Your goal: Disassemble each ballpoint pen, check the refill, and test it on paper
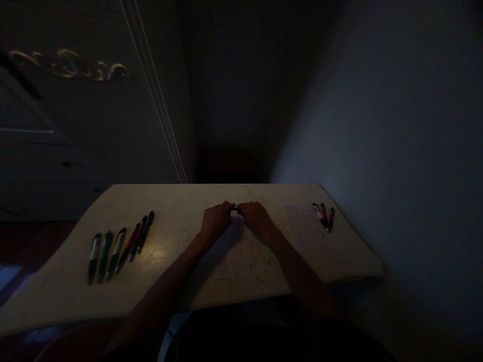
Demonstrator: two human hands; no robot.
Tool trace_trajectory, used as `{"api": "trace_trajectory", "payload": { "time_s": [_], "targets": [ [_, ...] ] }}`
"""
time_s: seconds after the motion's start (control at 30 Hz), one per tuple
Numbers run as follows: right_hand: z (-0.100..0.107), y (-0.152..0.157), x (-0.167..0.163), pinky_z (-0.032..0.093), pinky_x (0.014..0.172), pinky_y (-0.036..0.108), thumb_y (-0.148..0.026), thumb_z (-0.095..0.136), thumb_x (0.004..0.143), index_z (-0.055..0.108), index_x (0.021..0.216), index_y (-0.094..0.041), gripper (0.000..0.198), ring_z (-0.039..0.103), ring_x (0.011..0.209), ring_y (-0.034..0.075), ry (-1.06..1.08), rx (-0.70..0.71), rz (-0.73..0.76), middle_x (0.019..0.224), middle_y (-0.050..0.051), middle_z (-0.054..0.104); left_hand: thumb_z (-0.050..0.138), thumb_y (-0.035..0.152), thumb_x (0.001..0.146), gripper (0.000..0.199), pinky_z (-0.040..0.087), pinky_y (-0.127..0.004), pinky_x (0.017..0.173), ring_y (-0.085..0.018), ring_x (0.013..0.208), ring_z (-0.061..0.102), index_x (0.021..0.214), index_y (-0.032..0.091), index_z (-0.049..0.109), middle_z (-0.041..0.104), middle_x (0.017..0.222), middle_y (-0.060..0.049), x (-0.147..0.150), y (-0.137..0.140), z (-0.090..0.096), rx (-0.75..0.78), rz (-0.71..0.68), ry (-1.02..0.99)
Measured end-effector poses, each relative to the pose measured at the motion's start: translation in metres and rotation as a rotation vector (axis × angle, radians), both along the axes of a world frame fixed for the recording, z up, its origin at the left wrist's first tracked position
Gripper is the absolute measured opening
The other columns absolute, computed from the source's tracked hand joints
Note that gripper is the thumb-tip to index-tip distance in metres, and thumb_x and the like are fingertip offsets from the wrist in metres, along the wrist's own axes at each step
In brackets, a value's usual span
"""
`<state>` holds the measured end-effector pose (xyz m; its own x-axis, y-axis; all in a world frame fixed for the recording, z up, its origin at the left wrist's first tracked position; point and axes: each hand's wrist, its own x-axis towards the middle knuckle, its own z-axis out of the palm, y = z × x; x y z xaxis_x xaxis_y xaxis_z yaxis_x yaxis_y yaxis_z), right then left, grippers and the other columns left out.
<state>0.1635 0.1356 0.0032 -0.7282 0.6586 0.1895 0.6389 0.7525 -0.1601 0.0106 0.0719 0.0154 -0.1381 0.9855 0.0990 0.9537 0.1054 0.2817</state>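
My left hand (216,219) and my right hand (255,216) meet over the middle of the table, both closed around one pen (235,208). Only a short dark piece with a light glint shows between the fists; the rest is covered by my fingers. The pen lies roughly level, running from one hand to the other. Beneath and in front of my hands is a sheet of paper (237,261) with faint marks.
Several pens (116,251) lie in a slanted row on the left of the pale table (177,201). Three more pens (324,217) lie at the right, beside another marked sheet (304,229). A wall (396,151) borders the right side; a cabinet (94,130) stands at the left.
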Motion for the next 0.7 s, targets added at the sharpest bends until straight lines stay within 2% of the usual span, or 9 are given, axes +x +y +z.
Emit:
{"api": "trace_trajectory", "payload": {
  "time_s": [0.13,0.27,0.43,0.53,0.63,0.7],
  "targets": [
    [-0.008,0.004,-0.002,0.045,0.088,0.037,-0.022,0.059,0.096,0.064,0.119,-0.013,0.026,0.065,0.104,0.025,0.099,-0.001,0.024,0.115,0.016,0.070,0.039,0.027,0.101,0.026,0.043,-0.029,0.066,-0.025,0.086,0.072,0.109,0.018,0.062,0.075,0.099,-0.013,-0.004,-0.002,0.004,0.007,-0.047,0.036],
    [-0.009,0.008,0.000,0.046,0.093,0.038,-0.018,0.058,0.096,0.061,0.126,-0.012,0.031,0.063,0.111,0.025,0.118,-0.063,0.027,0.123,0.017,0.068,0.039,0.022,0.100,0.024,0.044,-0.029,0.067,-0.025,0.091,0.071,0.108,0.018,0.062,0.073,0.098,-0.011,-0.005,-0.002,0.005,0.005,-0.125,0.098],
    [0.006,0.007,0.007,0.046,0.095,0.035,-0.018,0.053,0.098,0.068,0.119,-0.019,0.026,0.067,0.107,0.023,0.133,-0.236,0.097,0.117,0.010,0.072,0.038,0.023,0.099,0.026,0.044,-0.030,0.066,-0.026,0.088,0.070,0.105,0.017,0.062,0.072,0.094,-0.010,-0.006,-0.002,0.002,0.016,-0.140,0.152],
    [0.016,0.003,0.010,0.046,0.095,0.034,-0.017,0.052,0.097,0.068,0.121,-0.019,0.028,0.067,0.107,0.022,0.151,-0.318,0.121,0.118,0.011,0.072,0.038,0.022,0.099,0.026,0.044,-0.030,0.065,-0.025,0.086,0.070,0.103,0.017,0.062,0.071,0.091,-0.010,-0.006,-0.003,0.000,0.028,-0.158,0.166],
    [0.020,0.000,0.014,0.047,0.090,0.034,-0.017,0.050,0.097,0.069,0.116,-0.015,0.027,0.068,0.100,0.023,0.173,-0.394,0.113,0.111,0.013,0.073,0.040,0.020,0.098,0.024,0.043,-0.029,0.062,-0.023,0.081,0.069,0.100,0.017,0.063,0.070,0.089,-0.009,-0.006,-0.003,-0.005,0.096,-0.189,0.144],
    [0.021,0.000,0.016,0.048,0.082,0.032,-0.019,0.048,0.097,0.070,0.106,-0.013,0.025,0.068,0.090,0.021,0.201,-0.482,0.118,0.101,0.012,0.074,0.041,0.017,0.096,0.022,0.043,-0.027,0.061,-0.021,0.078,0.067,0.098,0.018,0.063,0.069,0.088,-0.008,-0.006,-0.002,-0.010,0.183,-0.236,0.086]
  ]
}}
